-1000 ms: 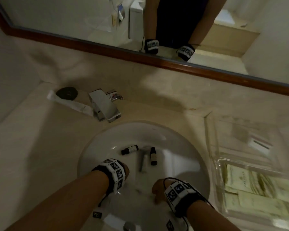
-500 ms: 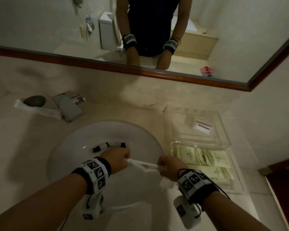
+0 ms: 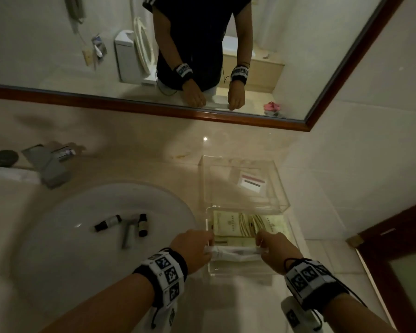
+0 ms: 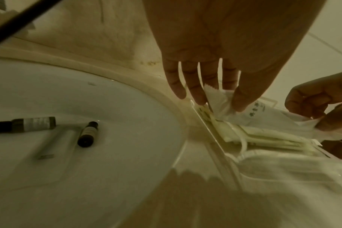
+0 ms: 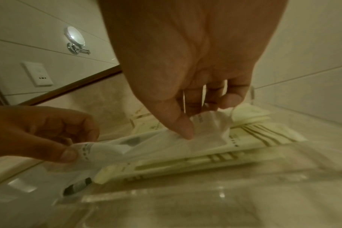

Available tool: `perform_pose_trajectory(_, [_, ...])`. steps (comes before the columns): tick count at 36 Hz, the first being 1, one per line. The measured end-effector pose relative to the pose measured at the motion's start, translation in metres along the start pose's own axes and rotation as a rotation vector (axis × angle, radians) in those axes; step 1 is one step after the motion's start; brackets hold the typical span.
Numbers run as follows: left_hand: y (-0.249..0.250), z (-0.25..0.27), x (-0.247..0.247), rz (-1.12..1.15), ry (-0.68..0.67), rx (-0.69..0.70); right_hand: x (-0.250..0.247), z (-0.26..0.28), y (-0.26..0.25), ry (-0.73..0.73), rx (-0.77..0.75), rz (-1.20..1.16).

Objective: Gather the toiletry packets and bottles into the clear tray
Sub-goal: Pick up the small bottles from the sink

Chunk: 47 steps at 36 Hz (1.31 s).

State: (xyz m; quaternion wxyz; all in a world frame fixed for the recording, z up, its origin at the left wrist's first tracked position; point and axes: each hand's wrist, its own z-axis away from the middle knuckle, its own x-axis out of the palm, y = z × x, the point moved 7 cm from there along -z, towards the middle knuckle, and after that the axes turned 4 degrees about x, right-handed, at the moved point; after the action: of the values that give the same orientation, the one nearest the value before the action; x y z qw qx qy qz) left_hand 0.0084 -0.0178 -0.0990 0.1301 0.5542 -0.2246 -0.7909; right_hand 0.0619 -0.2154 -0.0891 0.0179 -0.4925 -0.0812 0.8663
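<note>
My left hand (image 3: 203, 246) and right hand (image 3: 264, 246) each pinch one end of a long white packet (image 3: 235, 254), stretched low over the near end of the clear tray (image 3: 240, 272). Several cream packets (image 3: 235, 224) lie flat inside the tray. In the left wrist view my left hand (image 4: 219, 100) pinches the packet (image 4: 263, 115) between thumb and fingers. In the right wrist view my right hand (image 5: 207, 117) pinches the packet's (image 5: 146, 143) other end. Two dark bottles (image 3: 107, 223) (image 3: 142, 224) and a grey tube (image 3: 126, 233) lie in the white sink (image 3: 58, 236).
A second clear box (image 3: 281, 188) with a small card in it stands right behind the tray. The tap (image 3: 48, 164), a dark round object (image 3: 1, 158) and a long white packet (image 3: 10, 175) are at the back left. The tiled wall is close on the right.
Both hands lifted the white packet out of the sink and carried it right; it now hangs over the clear tray. My view has swung right with them.
</note>
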Motion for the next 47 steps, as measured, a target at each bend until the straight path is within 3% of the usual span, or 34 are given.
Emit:
perform_pose_trajectory(14, [0.017,-0.008,0.024,-0.110,0.005,0.067,0.018,0.000,0.035,0.013,0.048,0.054])
perform_pose_trajectory(23, [0.014,-0.008,0.035,-0.102,-0.007,0.063,0.018,0.003,0.038,0.103,-0.028,0.028])
perform_pose_trajectory(28, [0.015,-0.007,0.037,-0.088,-0.042,0.041,0.020,0.005,0.047,0.186,0.026,0.094])
perform_pose_trajectory(43, [0.018,-0.004,0.037,-0.135,-0.135,0.000,0.025,0.001,0.050,0.092,0.178,0.088])
perform_pose_trajectory(47, [0.016,0.000,0.033,-0.106,-0.173,-0.002,0.015,0.005,0.040,0.129,0.215,0.102])
